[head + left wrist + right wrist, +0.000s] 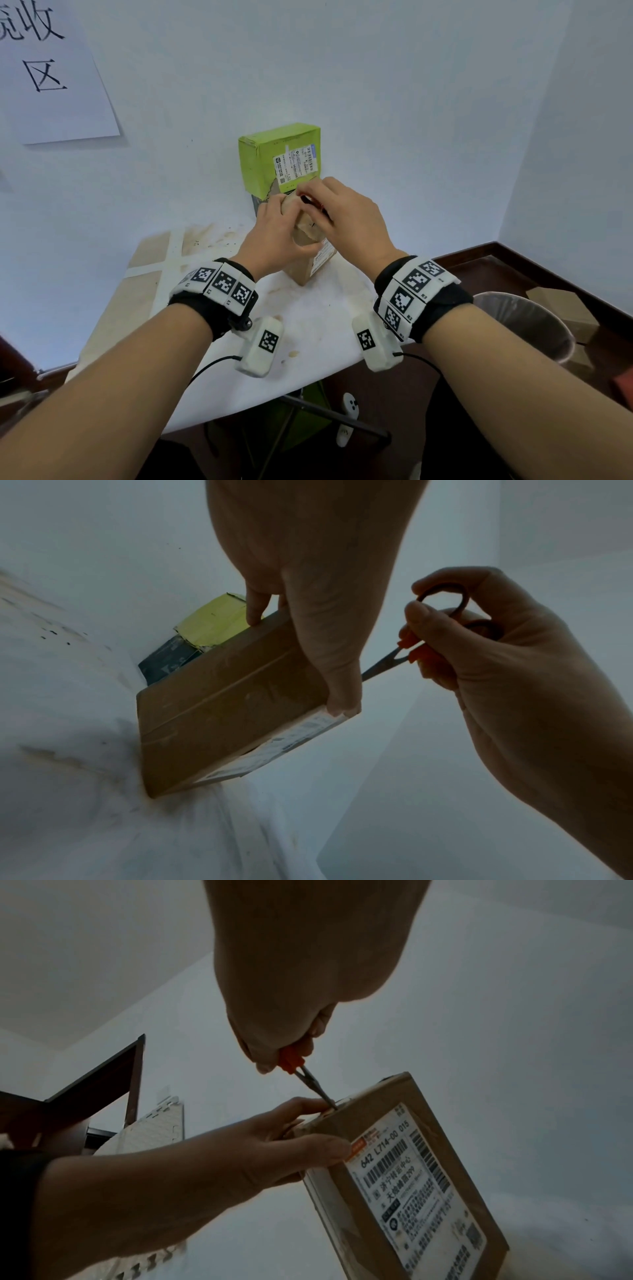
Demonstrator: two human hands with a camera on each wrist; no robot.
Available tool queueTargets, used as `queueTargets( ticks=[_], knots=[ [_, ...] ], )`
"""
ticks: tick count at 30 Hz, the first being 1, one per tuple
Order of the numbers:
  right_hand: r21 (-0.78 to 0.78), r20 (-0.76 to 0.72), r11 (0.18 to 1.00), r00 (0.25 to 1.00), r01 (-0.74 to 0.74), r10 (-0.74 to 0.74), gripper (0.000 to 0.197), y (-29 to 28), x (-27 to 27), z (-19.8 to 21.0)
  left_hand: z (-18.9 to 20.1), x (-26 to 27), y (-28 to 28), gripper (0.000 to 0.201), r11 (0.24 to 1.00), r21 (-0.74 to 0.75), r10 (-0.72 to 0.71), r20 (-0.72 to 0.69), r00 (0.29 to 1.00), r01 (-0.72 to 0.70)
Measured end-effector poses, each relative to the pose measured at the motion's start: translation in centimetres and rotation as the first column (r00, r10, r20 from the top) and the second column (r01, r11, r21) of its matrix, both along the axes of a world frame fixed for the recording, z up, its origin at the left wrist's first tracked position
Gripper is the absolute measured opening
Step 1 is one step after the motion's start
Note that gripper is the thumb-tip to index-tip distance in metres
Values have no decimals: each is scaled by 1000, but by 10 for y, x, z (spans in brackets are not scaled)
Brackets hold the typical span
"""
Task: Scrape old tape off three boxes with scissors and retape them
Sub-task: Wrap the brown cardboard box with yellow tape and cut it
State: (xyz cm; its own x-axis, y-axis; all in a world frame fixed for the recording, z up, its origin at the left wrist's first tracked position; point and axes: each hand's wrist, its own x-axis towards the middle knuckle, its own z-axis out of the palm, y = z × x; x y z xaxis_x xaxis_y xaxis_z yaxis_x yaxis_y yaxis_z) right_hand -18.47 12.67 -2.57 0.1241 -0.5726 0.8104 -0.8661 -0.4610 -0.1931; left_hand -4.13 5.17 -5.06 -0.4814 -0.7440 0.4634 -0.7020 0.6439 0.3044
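Worktop (308, 318) carrying green box (274, 154) stacked on dark box (164, 658) by wall. Brown box (222, 710) standing on edge in front, long axis tilting up. Left hand (277, 236) gripping its top. Right hand (349, 219) gripping scissors (308, 1080), blades pointing down onto box's top edge.

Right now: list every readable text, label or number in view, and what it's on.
"收" and "区": white paper sheet on the wall; a third character is cut off.
"642 L714-00 015": white shipping label on the brown cardboard box.
"济宁转运中心": same label; finer print blurred.
Label on the green cardboard box: too small.
Wrist markers: patterns only.
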Motion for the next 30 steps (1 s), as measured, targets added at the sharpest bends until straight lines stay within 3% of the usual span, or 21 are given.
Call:
queueTargets(
  ticks=[3,5,8,10,14,16,23,30],
  knots=[
    [100,88,995,996,-18,9,22,-2,-4,-3,0,-1,1,78,1000,12,-7,-1,1000,7],
    [143,297,989,955,-49,4,20,-6,-9,-4,0,-1,2,82,1000,15,-18,-7,1000,18],
    [172,658,976,753,-133,-14,15,-13,-19,-6,2,-2,5,86,1000,13,-12,0,1000,12],
    [196,804,960,593,-198,-42,10,-16,-24,-9,3,-2,5,86,1000,21,-11,7,1000,11],
    [183,952,919,296,-348,-78,7,-19,-28,-17,3,-3,6,86,1000,24,-7,24,1000,6],
    [158,972,909,222,-385,-75,7,-18,-27,-16,4,-4,5,86,1000,24,-7,22,1000,6],
    [110,987,905,154,-412,-49,10,-16,-27,-20,6,-5,3,86,999,33,-2,29,1000,1],
    [79,964,931,264,-357,19,9,-18,-20,-23,5,-4,2,86,1000,31,-7,37,999,6]
  ],
)
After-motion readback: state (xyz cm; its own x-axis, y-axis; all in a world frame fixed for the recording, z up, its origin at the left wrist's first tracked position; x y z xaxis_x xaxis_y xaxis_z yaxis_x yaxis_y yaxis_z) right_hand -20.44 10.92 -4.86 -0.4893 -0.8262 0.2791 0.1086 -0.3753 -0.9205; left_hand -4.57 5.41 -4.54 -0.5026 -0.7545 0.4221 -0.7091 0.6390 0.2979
